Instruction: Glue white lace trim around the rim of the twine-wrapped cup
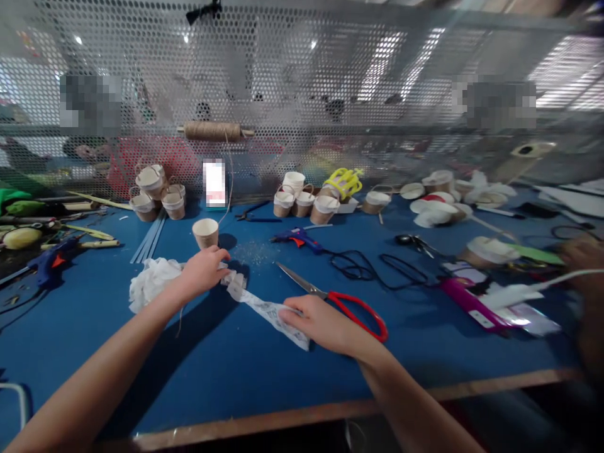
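My right hand (pixel 311 321) pinches a strip of white lace ribbon (pixel 262 308) near its loose end. My left hand (pixel 202 272) is closed on the same ribbon at its gathered other part. A small brown paper cup (pixel 206 234) stands upright just behind my left fingers; whether they touch it I cannot tell. Left of that hand lies a bunched heap of white lace (pixel 153 283). Scissors with red handles (pixel 358 313) lie blades apart from the ribbon, the handles partly behind my right hand.
A blue glue gun (pixel 297 239) with a black cord lies at mid-table, another glue gun (pixel 51 261) at left. Paper buckets (pixel 325 207) stand in groups along the back. A twine spool (pixel 212 131) hangs on the mesh above a phone (pixel 215 182). At right, a blurred person's hand (pixel 582 261) shows.
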`<act>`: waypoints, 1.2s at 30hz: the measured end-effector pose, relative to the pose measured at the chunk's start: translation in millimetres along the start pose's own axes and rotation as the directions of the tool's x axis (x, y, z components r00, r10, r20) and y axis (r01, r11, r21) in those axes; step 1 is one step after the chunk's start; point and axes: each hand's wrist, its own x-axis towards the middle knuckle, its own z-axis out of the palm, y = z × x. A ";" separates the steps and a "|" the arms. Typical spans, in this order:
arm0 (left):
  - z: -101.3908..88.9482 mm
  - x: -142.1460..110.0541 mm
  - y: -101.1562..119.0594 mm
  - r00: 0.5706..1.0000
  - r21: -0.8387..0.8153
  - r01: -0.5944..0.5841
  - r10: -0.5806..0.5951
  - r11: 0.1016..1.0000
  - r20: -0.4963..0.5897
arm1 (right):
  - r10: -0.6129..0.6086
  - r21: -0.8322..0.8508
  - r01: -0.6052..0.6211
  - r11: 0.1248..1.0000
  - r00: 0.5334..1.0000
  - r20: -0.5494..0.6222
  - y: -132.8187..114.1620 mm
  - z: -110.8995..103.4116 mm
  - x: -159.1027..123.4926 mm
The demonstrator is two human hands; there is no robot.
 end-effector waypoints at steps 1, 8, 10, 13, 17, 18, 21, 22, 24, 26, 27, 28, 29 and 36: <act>4.2 1.9 -0.7 1.000 0.016 -0.013 0.013 1.000 -0.004 | -0.022 0.031 0.022 0.999 1.000 0.007 -0.5 -0.5 -0.7; 6.0 2.8 7.2 0.984 0.051 0.037 -0.028 0.998 -0.176 | -0.042 0.267 0.033 0.963 0.999 0.028 -11.4 -4.8 2.6; -1.2 -5.0 18.9 0.980 -0.022 -0.027 0.022 0.999 -0.197 | -0.041 0.309 0.020 0.951 0.997 0.061 -15.0 -4.8 5.2; -6.0 -18.6 38.3 0.953 -0.502 -0.266 0.304 0.823 -0.007 | -0.094 0.347 0.051 0.937 0.990 0.108 -18.3 -6.7 7.9; -6.3 -30.0 42.6 0.902 -0.690 -0.076 0.345 0.720 0.260 | -0.120 0.298 0.084 0.951 0.987 0.103 -17.6 -15.6 6.6; -8.1 -32.2 39.4 0.903 -0.693 -0.025 0.314 0.721 0.294 | -0.115 0.268 0.084 0.960 0.988 0.104 -16.2 -18.1 6.0; -17.8 -39.5 27.1 0.892 -0.656 0.055 0.258 0.753 0.371 | -0.118 0.120 0.103 0.987 0.986 0.121 -8.7 -22.6 8.2; -20.8 -41.8 23.5 0.891 -0.625 0.066 0.236 0.778 0.388 | -0.119 0.040 0.115 0.993 0.986 0.121 -5.4 -22.4 10.9; -23.4 -45.3 17.9 0.896 -0.540 0.061 0.192 0.840 0.400 | -0.113 -0.120 0.126 0.985 0.987 0.110 1.5 -19.2 18.7; -19.9 -47.1 13.2 0.915 -0.400 0.025 0.141 0.916 0.379 | -0.100 -0.234 0.116 0.965 0.992 0.078 7.0 -13.6 27.0; -16.3 -47.7 10.8 0.931 -0.303 0.006 0.105 0.953 0.349 | -0.095 -0.269 0.104 0.958 0.994 0.045 8.7 -10.9 29.9; -12.1 -48.4 8.4 0.951 -0.200 -0.008 0.069 0.980 0.300 | -0.092 -0.293 0.089 0.952 0.996 0.004 9.5 -8.5 31.3; -8.1 -49.4 6.3 0.971 -0.104 -0.017 0.041 0.994 0.237 | -0.095 -0.318 0.076 0.945 0.995 -0.042 9.4 -7.0 31.0; -4.4 -70.1 14.9 0.961 0.064 -0.152 0.133 0.986 0.243 | -0.247 -0.552 0.143 0.821 0.962 -0.118 10.9 -13.3 -4.3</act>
